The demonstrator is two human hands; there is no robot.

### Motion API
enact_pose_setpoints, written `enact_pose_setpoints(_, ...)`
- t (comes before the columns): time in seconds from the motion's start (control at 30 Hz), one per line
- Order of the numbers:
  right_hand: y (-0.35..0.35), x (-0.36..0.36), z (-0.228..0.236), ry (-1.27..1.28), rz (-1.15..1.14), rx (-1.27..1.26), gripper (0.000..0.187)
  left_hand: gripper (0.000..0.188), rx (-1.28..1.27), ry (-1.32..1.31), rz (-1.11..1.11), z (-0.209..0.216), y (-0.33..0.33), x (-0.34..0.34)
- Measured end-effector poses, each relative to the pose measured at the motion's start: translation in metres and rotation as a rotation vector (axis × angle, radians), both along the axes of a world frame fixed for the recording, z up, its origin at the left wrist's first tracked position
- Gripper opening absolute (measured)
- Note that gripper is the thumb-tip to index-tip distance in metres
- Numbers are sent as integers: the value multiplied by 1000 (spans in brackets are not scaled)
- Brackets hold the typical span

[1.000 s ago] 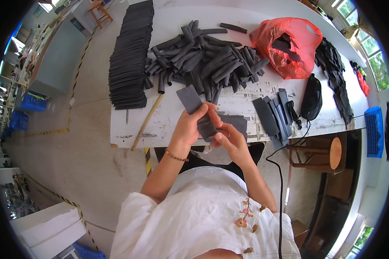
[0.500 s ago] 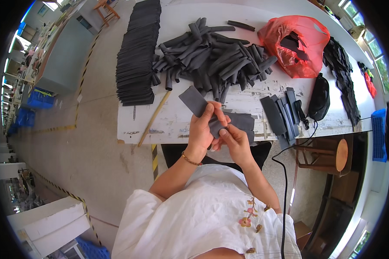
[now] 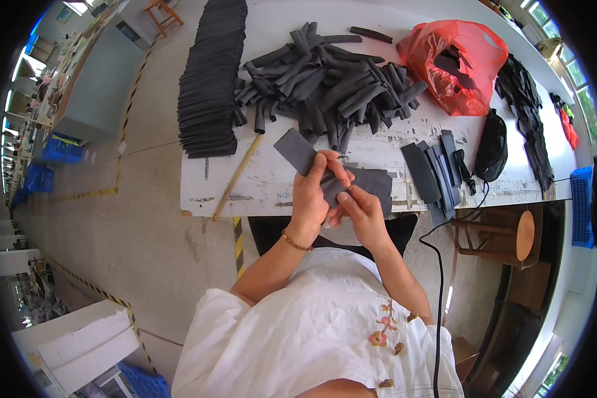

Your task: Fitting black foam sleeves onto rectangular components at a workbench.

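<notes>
Since half a second ago little has been shifted: both hands are kept together over the near edge of the worktop [image 3: 259,189], with the grey strip raised only slightly. On the far left a long stack [image 3: 209,79] of flat dark pieces is laid in a neat row along the worktop's edge, and this is judged to be finished work. Beside it a stick [image 3: 237,178] is laid slantwise, and a loose heap [image 3: 325,83] of curled dark pieces is piled in the middle, judged to be stock not yet handled; so the work is thought to be well along but far from done. The left hand [image 3: 312,196] is closed around the strip [image 3: 305,156], with the thumb pressed on top and the fingers curled beneath. The strip's free end is seen to jut up and to the left, beyond the fingers, above the worktop. The right hand [image 3: 359,212] is closed in a pinch on the strip's lower end, just beside the left hand and touching it. A dark flat sheet [image 3: 375,182] is laid beneath the hands. Further right, a few flat pieces [image 3: 431,169] are fanned out, then a black pouch [image 3: 492,136], and a red bag [image 3: 454,63] is set behind.
</notes>
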State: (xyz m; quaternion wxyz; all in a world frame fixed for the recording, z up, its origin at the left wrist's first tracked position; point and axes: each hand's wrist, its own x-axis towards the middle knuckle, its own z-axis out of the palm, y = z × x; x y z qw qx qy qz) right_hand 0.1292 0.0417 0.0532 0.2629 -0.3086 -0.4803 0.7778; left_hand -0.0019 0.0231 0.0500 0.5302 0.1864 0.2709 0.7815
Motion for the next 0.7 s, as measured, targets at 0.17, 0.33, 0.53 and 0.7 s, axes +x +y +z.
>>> enact_pose_setpoints(0.17, 10, 5, 8, -140, 28, 81, 25, 33, -129, -108, -41, -1, 3, -9)
enact_pose_setpoints(0.33, 24, -6, 13, -221, -163, 231, 23, 33, -16, -100, -50, -2, 11, -7)
enact_pose_setpoints(0.53, 14, 5, 12, -334, -200, 250, 17, 31, -41, -50, -24, 1, 11, -11)
enact_pose_setpoints(0.7, 14, -2, 2, 23, -247, 110, 44, 29, -77, -16, 5, 15, 17, -10)
